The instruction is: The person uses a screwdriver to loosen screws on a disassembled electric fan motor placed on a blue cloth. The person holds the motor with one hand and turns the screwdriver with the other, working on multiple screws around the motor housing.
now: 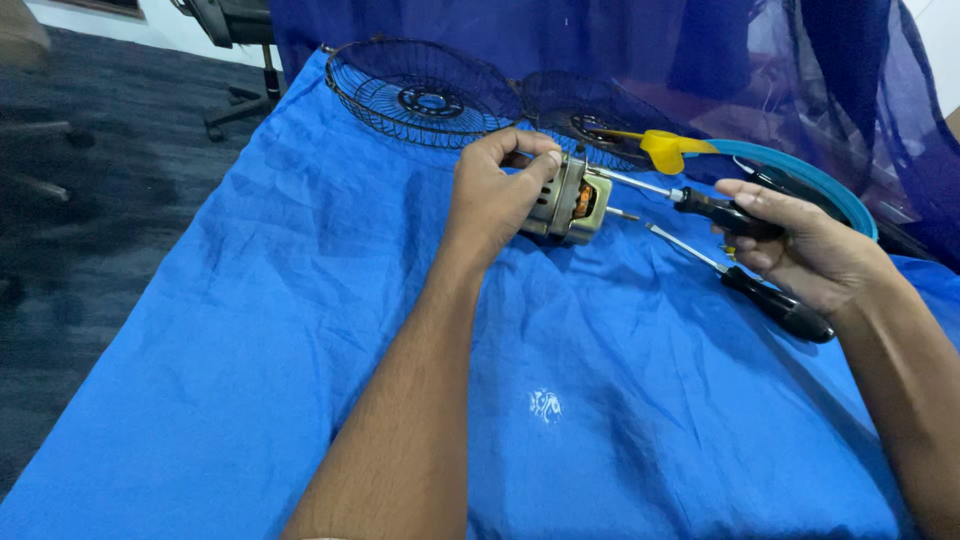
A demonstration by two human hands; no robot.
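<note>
left hand [495, 195] clasped, right hand [800, 250] gripping

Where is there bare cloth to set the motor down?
Free: blue cloth left of the left hand, and the near stretch between both forearms. Crowded: far edge with wire fan guards, and right, where the right hand works one screwdriver above a spare screwdriver.

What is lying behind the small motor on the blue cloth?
Behind the motor lie two black wire fan guards, partly hidden by the left hand and a yellow blade.
</note>
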